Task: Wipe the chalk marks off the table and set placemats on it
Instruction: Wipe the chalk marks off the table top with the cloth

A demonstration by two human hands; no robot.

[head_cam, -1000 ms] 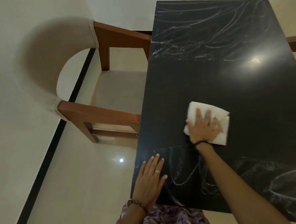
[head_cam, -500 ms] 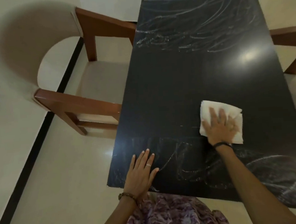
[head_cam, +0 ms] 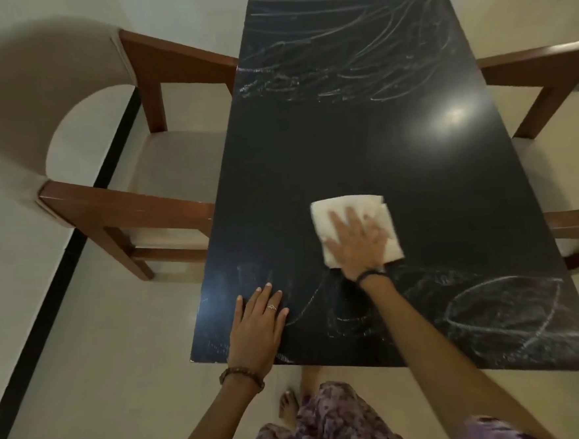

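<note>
A black table [head_cam: 362,152] fills the middle of the view. White chalk marks [head_cam: 348,54] cover its far end, and more chalk scribbles [head_cam: 503,310] lie along the near edge. The band between them is dark and free of marks. My right hand [head_cam: 356,245] presses flat, fingers spread, on a folded white cloth [head_cam: 348,205] near the table's middle. My left hand [head_cam: 258,327] rests flat on the near left corner, fingers straight, with a ring on one finger. No placemats are in view.
A wooden chair [head_cam: 136,209] with a beige seat and curved back stands close against the table's left side. Another wooden chair [head_cam: 552,74] shows at the right edge. A black floor strip [head_cam: 62,266] runs along the left. My foot [head_cam: 289,408] stands below the near edge.
My right hand has slid the cloth from the table's right half back toward the left, to the middle. My left hand stays flat on the near corner. The camera has shifted.
</note>
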